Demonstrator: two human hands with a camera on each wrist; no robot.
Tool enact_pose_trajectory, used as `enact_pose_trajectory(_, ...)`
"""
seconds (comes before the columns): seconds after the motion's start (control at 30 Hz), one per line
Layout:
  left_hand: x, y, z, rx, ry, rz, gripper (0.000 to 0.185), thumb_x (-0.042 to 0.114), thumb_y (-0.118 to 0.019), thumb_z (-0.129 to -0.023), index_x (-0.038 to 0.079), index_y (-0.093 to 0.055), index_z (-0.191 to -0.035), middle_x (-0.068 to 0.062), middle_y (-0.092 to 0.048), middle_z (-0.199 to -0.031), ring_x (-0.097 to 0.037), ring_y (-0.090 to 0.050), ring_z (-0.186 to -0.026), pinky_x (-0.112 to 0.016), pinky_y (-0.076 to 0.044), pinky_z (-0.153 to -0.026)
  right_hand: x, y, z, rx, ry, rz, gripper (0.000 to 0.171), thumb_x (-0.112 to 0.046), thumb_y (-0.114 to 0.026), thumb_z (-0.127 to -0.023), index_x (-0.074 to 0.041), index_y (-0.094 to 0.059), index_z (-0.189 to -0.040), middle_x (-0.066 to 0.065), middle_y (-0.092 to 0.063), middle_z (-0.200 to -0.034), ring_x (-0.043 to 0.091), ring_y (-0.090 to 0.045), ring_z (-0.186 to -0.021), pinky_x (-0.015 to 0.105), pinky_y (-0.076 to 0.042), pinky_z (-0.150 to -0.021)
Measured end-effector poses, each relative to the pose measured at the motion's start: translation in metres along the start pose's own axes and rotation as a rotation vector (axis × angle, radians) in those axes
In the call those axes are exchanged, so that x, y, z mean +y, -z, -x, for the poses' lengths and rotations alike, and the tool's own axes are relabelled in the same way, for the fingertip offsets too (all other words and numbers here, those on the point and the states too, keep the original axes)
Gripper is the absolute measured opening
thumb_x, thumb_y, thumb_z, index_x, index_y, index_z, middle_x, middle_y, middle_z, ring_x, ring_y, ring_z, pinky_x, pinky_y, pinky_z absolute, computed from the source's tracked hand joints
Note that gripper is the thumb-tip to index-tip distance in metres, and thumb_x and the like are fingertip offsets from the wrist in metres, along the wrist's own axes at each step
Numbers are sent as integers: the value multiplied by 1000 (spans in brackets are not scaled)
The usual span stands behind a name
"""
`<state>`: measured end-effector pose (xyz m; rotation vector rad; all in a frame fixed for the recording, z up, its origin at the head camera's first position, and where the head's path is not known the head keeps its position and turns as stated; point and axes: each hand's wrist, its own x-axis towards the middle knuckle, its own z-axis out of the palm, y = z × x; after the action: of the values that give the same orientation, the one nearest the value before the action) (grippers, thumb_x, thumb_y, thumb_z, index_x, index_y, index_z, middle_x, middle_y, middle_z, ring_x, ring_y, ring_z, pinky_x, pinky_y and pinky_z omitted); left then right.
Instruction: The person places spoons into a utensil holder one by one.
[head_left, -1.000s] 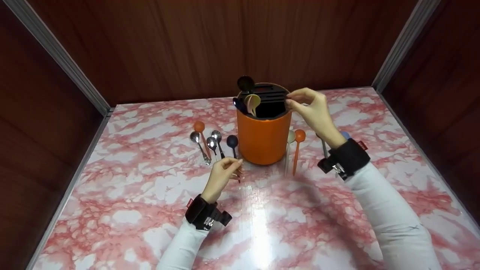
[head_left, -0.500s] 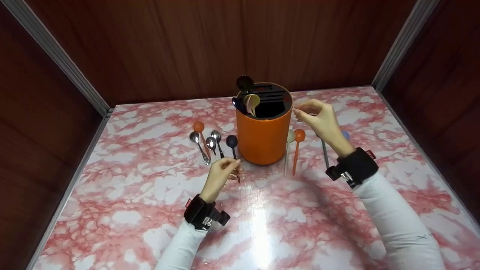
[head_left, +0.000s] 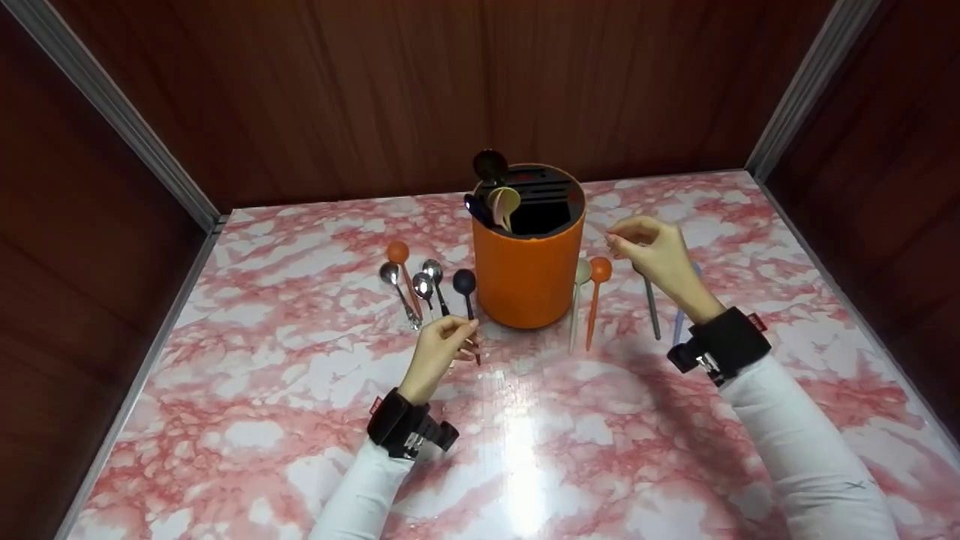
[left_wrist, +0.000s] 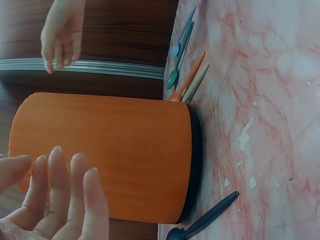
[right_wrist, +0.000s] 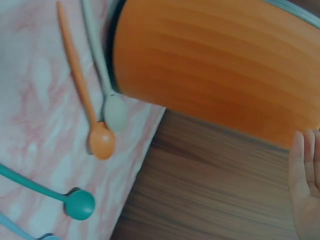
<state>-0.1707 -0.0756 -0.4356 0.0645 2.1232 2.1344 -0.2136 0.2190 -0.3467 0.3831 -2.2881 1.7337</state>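
An orange cylindrical holder point(head_left: 529, 262) stands mid-table with a black, a beige and a blue spoon in its slotted top. My left hand point(head_left: 461, 326) hovers by the handle of a dark blue spoon point(head_left: 464, 282) lying left of the holder. In the left wrist view its fingers point(left_wrist: 55, 170) are relaxed and hold nothing, and the spoon point(left_wrist: 200, 230) lies on the marble. My right hand point(head_left: 626, 240) hangs empty, loosely curled, right of the holder, above a teal spoon point(head_left: 652, 307). Only its fingertips point(right_wrist: 305, 175) show in the right wrist view.
Left of the holder lie an orange spoon point(head_left: 397, 253) and three metal spoons point(head_left: 422, 285). To its right are a pale spoon point(head_left: 582, 271), an orange spoon point(head_left: 599, 270) and a light blue one point(head_left: 679, 326). Dark wooden walls point(head_left: 375, 90) enclose the marble table point(head_left: 300, 420).
My right hand has left the holder's rim and come down to the right, over the spoons there. The left hand has barely moved.
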Motion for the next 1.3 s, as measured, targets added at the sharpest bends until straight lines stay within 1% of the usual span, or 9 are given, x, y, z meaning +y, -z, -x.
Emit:
enact_pose_trajectory(0.2,-1,1,1,0,6,-16,19,12,-56,-90,-6,-61,-92,3,-62,-69,-11,-62,-61,-36,-57,-66,28,10,-3,-16,-61,-13,24,1,-59,-86,17,-60,-102,-15,-64,-74,-1,-62,-65,13,-52,-61)
enact_pose_trajectory(0.37,0,1,1,-4,4,-18,23,12,-56,-90,-11,-59,-94,2,-63,-69,-12,-62,-61,-37,-57,-66,60,19,-7,-15,-93,30,24,-5,-59,-88,15,-60,-101,-16,-62,-72,2,-61,-65,14,-52,-60)
enact_pose_trajectory(0.57,0,2,2,-19,1,-9,24,12,-56,-91,-12,-58,-95,2,-63,-70,-12,-62,-63,-36,-57,-66,83,28,-8,-28,-136,71,26,-4,-56,-88,16,-58,-105,-18,-62,-73,0,-61,-64,16,-54,-61)
enact_pose_trajectory(0.7,-2,2,3,-26,6,3,24,12,-57,-90,-12,-58,-95,0,-63,-71,-16,-63,-65,-32,-57,-64,94,31,-8,-18,-174,77,24,-1,-55,-88,15,-59,-105,-16,-63,-71,-1,-61,-64,15,-53,-60)
enact_pose_trajectory(0.87,-3,1,4,-16,13,17,24,11,-57,-90,-13,-57,-95,-1,-63,-70,-17,-64,-64,-32,-57,-63,107,34,-8,-1,-189,103,23,2,-54,-87,18,-58,-103,-7,-62,-72,-2,-58,-61,14,-52,-57)
enact_pose_trajectory(1.03,-3,1,5,-17,7,10,20,10,-57,-90,-10,-58,-93,4,-62,-69,-12,-62,-63,-37,-57,-67,116,37,-5,-5,-222,194,25,-2,-55,-87,16,-59,-105,-1,-62,-75,-5,-56,-61,15,-53,-59)
enact_pose_trajectory(1.17,-5,1,5,-19,4,7,19,10,-56,-90,-9,-59,-92,4,-62,-68,-12,-62,-62,-37,-57,-66,123,40,-2,-21,-240,290,26,-2,-54,-87,15,-59,-106,18,-64,-86,-11,-53,-63,13,-51,-63)
enact_pose_trajectory(1.23,-5,1,5,-19,8,9,17,9,-56,-90,-8,-59,-91,4,-62,-68,-11,-62,-61,-37,-57,-66,126,41,-1,-16,-240,343,26,-3,-55,-87,14,-60,-105,28,-62,-94,-14,-50,-62,10,-48,-62)
enact_pose_trajectory(1.3,-6,1,5,-20,11,7,15,9,-56,-90,-6,-60,-89,4,-62,-68,-11,-62,-61,-38,-57,-67,129,41,1,-3,-229,386,25,-4,-56,-86,14,-61,-103,33,-61,-98,-15,-47,-61,7,-44,-59)
